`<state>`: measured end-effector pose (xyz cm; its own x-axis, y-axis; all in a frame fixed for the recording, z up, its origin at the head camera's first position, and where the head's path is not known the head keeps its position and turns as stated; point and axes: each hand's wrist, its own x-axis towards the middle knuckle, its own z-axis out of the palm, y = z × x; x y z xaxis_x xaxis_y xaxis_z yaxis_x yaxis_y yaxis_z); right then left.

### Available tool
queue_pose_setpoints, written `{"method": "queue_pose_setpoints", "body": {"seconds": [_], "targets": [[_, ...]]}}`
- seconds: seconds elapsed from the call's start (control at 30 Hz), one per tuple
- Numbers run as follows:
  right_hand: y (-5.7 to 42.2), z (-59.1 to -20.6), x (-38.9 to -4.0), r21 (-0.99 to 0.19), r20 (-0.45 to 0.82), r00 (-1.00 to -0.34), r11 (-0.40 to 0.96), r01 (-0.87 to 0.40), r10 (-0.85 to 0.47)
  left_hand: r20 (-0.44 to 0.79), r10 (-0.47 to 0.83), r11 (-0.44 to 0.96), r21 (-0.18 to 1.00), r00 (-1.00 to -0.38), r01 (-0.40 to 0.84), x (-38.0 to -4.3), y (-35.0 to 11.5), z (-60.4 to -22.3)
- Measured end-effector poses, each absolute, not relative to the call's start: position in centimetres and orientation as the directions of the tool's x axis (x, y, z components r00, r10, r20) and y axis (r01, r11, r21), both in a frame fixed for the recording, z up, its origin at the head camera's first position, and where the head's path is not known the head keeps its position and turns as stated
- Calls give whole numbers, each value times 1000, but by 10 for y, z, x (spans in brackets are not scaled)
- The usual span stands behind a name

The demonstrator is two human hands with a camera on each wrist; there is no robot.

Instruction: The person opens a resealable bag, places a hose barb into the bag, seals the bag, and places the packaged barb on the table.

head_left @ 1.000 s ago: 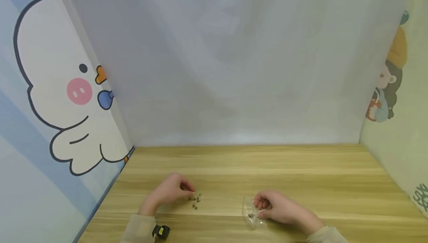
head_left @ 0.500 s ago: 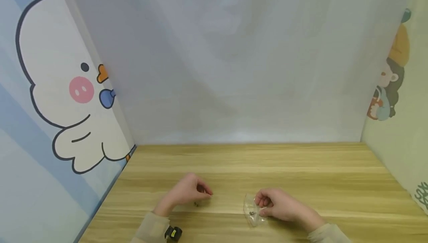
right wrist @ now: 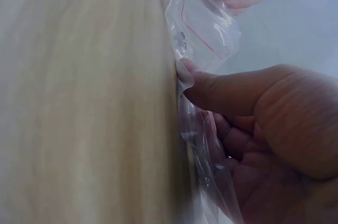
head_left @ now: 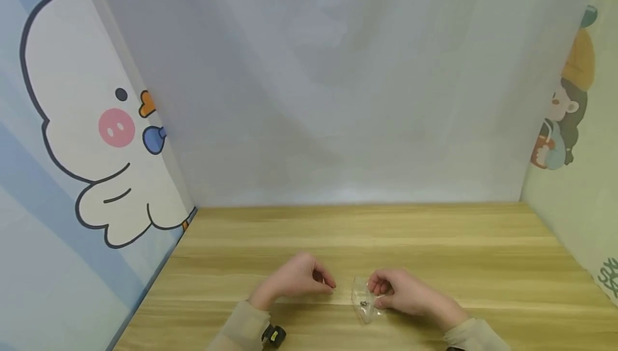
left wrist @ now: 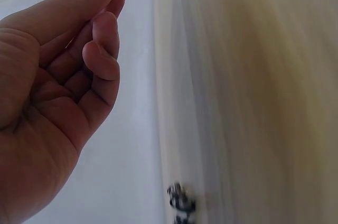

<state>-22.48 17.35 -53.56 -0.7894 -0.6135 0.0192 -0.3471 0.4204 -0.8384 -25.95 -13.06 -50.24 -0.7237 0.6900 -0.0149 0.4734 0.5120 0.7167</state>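
Note:
My right hand (head_left: 410,297) pinches a small clear zip bag (head_left: 361,313) at its side, thumb against fingers. The bag has a red line across it in the right wrist view, and small dark metal pieces (head_left: 363,303) lie inside. My left hand (head_left: 301,277) is left of the bag, apart from it, thumb and index fingertips pressed together. A tiny bright speck shows at those tips; the small metal piece between them is mostly hidden. More loose metal pieces (left wrist: 181,203) lie blurred on the table in the left wrist view; in the head view the left arm hides them.
The wood-grain table (head_left: 434,238) ends at a pale grey backdrop (head_left: 357,125). Printed side panels stand left (head_left: 72,99) and right (head_left: 569,190). A black device (head_left: 273,335) sits at the left wrist.
My left hand has moved right from the loose metal pieces towards the bag, fingertips still pinched. My right hand keeps holding the bag in nearly the same place.

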Motion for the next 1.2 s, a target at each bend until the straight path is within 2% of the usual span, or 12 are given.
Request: {"method": "queue_pose_setpoints", "body": {"seconds": [0.3,0.83,1.2], "targets": [[173,-537,-225,-811,20,-785,449,-375,-619,-27,721,517,686,-693,511,-254,-98,-501],[175,-536,-230,-806,13,-793,463,-369,-609,-101,651,574,713,-752,402,-255,-72,-501],[175,-534,-228,-806,-4,-793,471,-359,-610,-103,642,570,727,-760,383,-251,-69,-499]]}}
